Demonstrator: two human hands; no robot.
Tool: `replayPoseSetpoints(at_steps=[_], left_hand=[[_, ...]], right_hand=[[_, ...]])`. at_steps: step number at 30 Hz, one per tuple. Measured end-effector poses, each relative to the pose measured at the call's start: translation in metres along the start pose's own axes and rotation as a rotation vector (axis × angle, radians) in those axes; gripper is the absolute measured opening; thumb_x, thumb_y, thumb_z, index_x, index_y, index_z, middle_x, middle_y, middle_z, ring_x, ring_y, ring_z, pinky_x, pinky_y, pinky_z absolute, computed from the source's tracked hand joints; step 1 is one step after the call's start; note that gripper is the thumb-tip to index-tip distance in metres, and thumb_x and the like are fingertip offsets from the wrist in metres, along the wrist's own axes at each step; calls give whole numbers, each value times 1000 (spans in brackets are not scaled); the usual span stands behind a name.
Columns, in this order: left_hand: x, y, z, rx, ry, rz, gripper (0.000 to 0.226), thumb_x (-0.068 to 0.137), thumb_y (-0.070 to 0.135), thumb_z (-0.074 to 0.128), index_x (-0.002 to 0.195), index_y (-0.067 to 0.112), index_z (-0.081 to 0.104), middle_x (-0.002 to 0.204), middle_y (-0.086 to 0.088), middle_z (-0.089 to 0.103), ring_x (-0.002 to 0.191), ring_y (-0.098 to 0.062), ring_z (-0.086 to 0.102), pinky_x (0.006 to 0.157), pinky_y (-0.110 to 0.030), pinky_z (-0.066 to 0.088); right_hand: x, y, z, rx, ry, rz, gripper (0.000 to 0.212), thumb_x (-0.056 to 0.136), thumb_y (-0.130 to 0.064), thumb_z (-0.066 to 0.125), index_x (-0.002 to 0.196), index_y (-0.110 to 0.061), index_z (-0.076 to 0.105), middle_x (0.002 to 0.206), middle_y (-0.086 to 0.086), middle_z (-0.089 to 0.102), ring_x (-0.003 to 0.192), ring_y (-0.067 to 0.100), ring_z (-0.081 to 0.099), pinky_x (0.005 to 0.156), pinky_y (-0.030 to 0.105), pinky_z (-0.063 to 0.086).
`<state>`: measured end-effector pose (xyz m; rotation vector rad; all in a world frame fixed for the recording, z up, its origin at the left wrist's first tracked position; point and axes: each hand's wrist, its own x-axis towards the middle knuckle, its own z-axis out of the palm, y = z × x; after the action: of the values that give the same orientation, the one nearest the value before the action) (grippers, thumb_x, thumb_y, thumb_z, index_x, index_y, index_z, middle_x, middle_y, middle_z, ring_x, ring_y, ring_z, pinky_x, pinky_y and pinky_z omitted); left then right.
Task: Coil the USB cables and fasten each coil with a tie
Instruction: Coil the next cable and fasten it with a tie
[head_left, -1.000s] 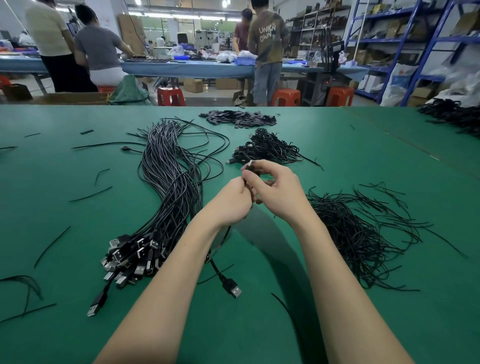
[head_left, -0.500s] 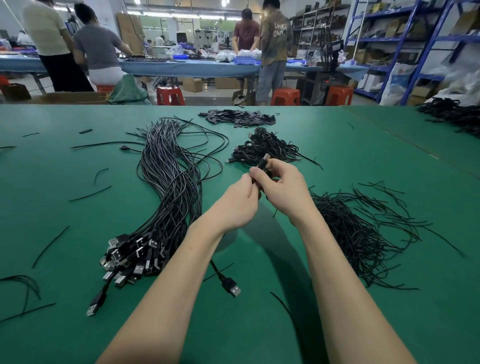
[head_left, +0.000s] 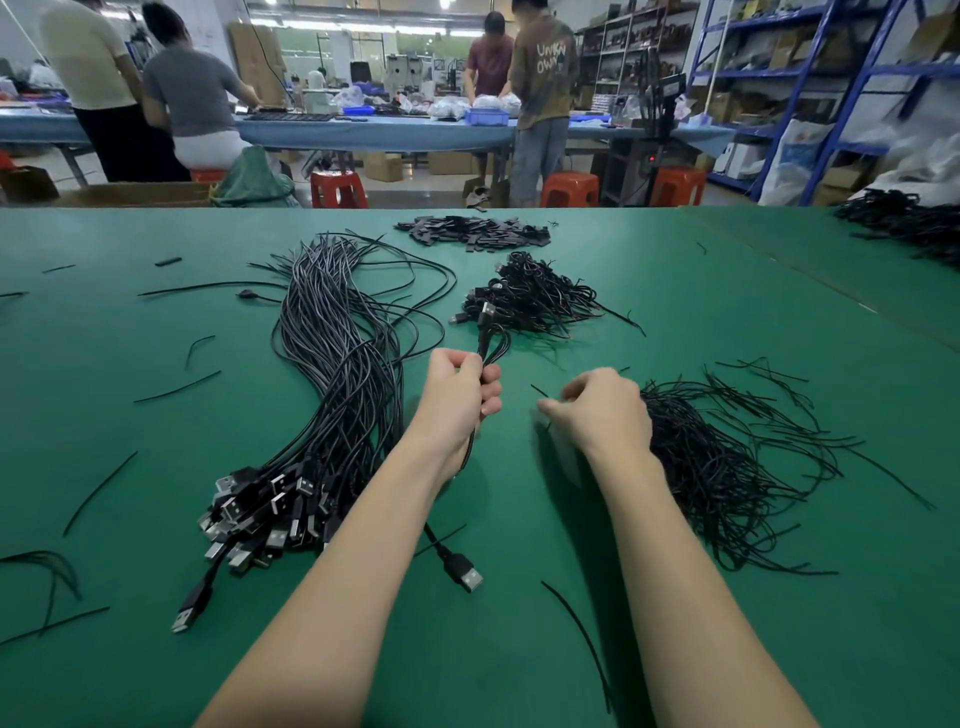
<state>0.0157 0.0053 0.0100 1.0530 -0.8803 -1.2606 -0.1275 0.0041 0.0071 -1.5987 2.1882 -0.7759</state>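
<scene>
Hands above a green counter (head_left: 727, 322), apart from each other. Left hand (head_left: 457, 395) curled tight round a coiled USB cable (head_left: 491, 343), coil loops sticking up past the fingers with one plug (head_left: 487, 312) at the top; the cable's tail hanging below the wrist and ending in a second USB plug (head_left: 464, 571) flat on the counter. Right hand (head_left: 597, 410) just beside the left edge of a loose heap of black wire ties (head_left: 727, 462), fingers bent downward, blurred; cannot tell whether pinching a tie. One short tie end (head_left: 538, 391) poking out by the fingertips.

Left of the forearms, a long bundle of uncoiled USB cables (head_left: 343, 374), running from the far middle of the counter toward the near left, plugs (head_left: 260, 514) fanned in a cluster at the near end. One stray plug (head_left: 189, 613) lying apart, nearer the edge. Beyond the left hand, a pile of finished coils (head_left: 535, 301). Farther back, a flat heap of small black strips (head_left: 472, 234). Scattered single ties (head_left: 176, 387) across the left side of the counter and one (head_left: 576, 639) between the forearms. Another dark cable heap (head_left: 904, 223) at the far right.

Behind the counter, a blue table (head_left: 363, 132), orange stools (head_left: 569, 188), people standing and sitting with backs turned, and blue shelving (head_left: 831, 67) with boxes at right.
</scene>
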Motion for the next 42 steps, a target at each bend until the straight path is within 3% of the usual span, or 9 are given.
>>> replayPoseSetpoints(at_steps=[4, 8, 10, 14, 19, 26, 30, 36, 42], left_hand=[[-2, 3, 0, -76, 0, -15, 19, 104, 0, 29, 91, 14, 33, 75, -5, 44, 54, -11, 34, 44, -20, 29], [-2, 5, -2, -114, 5, -21, 19, 104, 0, 29, 92, 14, 34, 75, -5, 45, 54, -11, 34, 43, -19, 29], [-2, 4, -3, -101, 6, -16, 19, 104, 0, 30, 91, 14, 33, 74, -4, 45, 53, -10, 33, 42, -18, 27], [-3, 1, -3, 55, -2, 42, 16, 104, 6, 35, 91, 15, 34, 74, -1, 46, 50, -6, 35, 42, -16, 28], [-5, -4, -4, 297, 0, 139, 15, 106, 16, 38, 91, 15, 38, 70, 1, 48, 47, -2, 41, 42, -16, 34], [-2, -3, -3, 289, -52, 99, 17, 104, 16, 38, 88, 16, 35, 60, 6, 46, 47, -7, 35, 42, -20, 29], [-3, -4, -4, 313, -11, 115, 22, 108, 23, 37, 87, 16, 36, 62, 5, 42, 41, -4, 34, 40, -18, 30], [-2, 4, -6, 71, -14, 73, 20, 106, 15, 39, 87, 14, 38, 69, -2, 50, 44, -4, 39, 39, -16, 29], [-10, 17, -10, -123, -235, -5, 26, 106, 10, 42, 81, 13, 35, 64, -4, 51, 51, -9, 35, 40, -16, 23]], right_hand=[[1, -3, 10, -112, 13, 14, 17, 89, -34, 70, 101, -23, 77, 108, 9, 73, 102, 32, 68, 80, 33, 49], [0, -4, 14, -201, -31, -50, 20, 97, -29, 57, 93, -16, 71, 98, 9, 71, 86, 31, 62, 72, 31, 44], [0, -6, 10, 104, -63, -123, 25, 101, -28, 55, 81, -17, 66, 83, 3, 67, 80, 28, 59, 70, 30, 42], [-10, -26, -12, 740, -144, -348, 11, 98, -19, 66, 89, -16, 72, 69, -4, 66, 64, 8, 60, 67, 29, 53], [-16, -41, -9, 475, -54, -480, 8, 86, -17, 73, 86, -21, 80, 70, -6, 74, 65, 6, 67, 73, 26, 58], [-15, -38, -10, 434, 7, -456, 10, 79, -15, 74, 77, -23, 81, 59, -9, 70, 54, -2, 62, 58, 7, 44], [-16, -40, -11, 424, -55, -455, 12, 82, -13, 72, 78, -21, 81, 59, -6, 71, 51, 2, 62, 58, 11, 48], [-14, -31, -18, 1115, -590, 45, 9, 90, -1, 70, 92, -9, 72, 75, 4, 74, 61, 9, 67, 61, 19, 57], [-10, -16, -13, 1513, -805, 456, 23, 69, -1, 80, 90, -5, 72, 80, 9, 73, 60, 12, 68, 52, 20, 59]])
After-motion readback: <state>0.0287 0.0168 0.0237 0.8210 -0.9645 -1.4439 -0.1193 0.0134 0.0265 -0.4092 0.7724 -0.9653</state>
